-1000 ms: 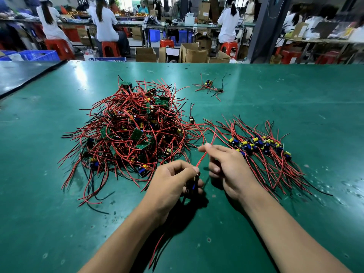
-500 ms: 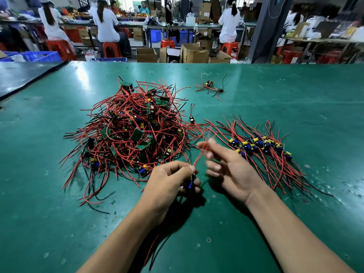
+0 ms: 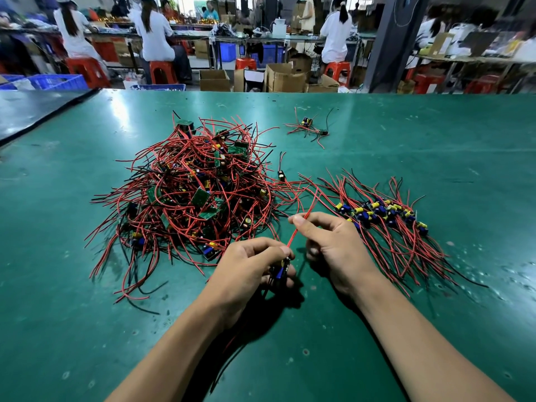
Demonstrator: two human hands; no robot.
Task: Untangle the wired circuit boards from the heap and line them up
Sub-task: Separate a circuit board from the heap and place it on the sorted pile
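At a green work table (image 3: 435, 140), a worker's left hand (image 3: 249, 268) curls round one small circuit board (image 3: 280, 271) just above the surface, while the right hand (image 3: 330, 245) pinches that board's red wire (image 3: 301, 221) between thumb and forefinger, the other fingers tucked in. The tangled heap (image 3: 197, 192) lies just beyond the left hand; the finished row (image 3: 383, 213) fans out beside the right. The job looks best done by steadying the board and running the pinch along the lead, away from the heap so loose ends do not snag, then laying it in the row with its wires pointing like the rest. Cardboard boxes (image 3: 214, 79) and blue crates (image 3: 58, 81) stand past the table; their contents cannot be made out.
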